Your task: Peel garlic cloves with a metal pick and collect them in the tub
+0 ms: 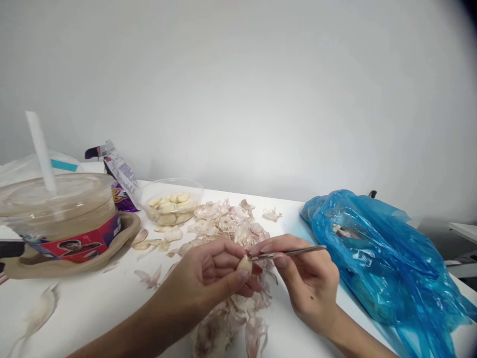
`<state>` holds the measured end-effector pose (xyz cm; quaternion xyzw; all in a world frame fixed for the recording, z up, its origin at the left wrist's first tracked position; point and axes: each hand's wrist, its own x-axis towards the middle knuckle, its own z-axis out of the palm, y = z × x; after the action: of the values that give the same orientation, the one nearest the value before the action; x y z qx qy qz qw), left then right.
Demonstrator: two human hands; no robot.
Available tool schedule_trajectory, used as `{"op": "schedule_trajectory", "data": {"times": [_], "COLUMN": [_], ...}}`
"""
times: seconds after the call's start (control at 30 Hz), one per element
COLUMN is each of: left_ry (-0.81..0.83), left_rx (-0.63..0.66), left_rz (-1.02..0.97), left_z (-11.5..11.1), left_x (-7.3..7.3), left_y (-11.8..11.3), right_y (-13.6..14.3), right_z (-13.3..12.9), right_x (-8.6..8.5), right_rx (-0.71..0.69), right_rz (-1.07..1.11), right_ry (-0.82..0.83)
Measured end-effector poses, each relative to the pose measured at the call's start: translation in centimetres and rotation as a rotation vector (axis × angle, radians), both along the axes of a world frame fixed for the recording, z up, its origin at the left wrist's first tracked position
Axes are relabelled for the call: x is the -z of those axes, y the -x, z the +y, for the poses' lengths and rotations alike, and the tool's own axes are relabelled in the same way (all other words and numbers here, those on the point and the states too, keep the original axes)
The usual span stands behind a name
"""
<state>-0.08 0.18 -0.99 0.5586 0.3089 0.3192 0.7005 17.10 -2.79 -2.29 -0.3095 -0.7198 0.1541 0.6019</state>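
Note:
My left hand (219, 271) is closed around a pale garlic clove (245, 265), held between thumb and fingers over a pile of papery garlic skins (227, 223). In my right hand (309, 278) is a slim metal tool (303, 250), pinched between thumb and forefinger. Its left end meets the top of the clove; whether it is tweezers or a small blade I cannot tell. Beyond my left hand stands a clear plastic bowl (171, 183) with several peeled cloves in it. A few loose cloves (173, 233) and skin pieces lie beside the bowl.
At the left, a large drink cup (74, 214) with a straw sits in a cardboard carrier (128, 228). A purple snack packet (124, 181) leans behind it. A blue plastic bag (376, 268) covers the right side of the white table (85, 308). A plain wall rises behind.

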Motion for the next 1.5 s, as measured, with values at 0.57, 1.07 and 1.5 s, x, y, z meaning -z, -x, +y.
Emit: {"op": "schedule_trajectory", "data": {"times": [0.57,1.07,1.5], "left_ry": [0.002,0.001,-0.036], "left_rx": [-0.085,-0.101,-0.129], "left_rz": [0.037,0.094,0.14], "left_z": [-0.06,-0.16,-0.07], "left_x": [0.03,-0.51,-0.41], "left_y": [0.08,0.15,0.21], "right_y": [-0.07,-0.16,-0.31], "right_z": [-0.11,0.13,0.4], "right_x": [-0.07,-0.13,-0.1], "right_rx": [-0.032,-0.054,-0.052], "right_rz": [-0.055,-0.104,-0.177], "right_ry": [-0.038,-0.111,-0.127]}}
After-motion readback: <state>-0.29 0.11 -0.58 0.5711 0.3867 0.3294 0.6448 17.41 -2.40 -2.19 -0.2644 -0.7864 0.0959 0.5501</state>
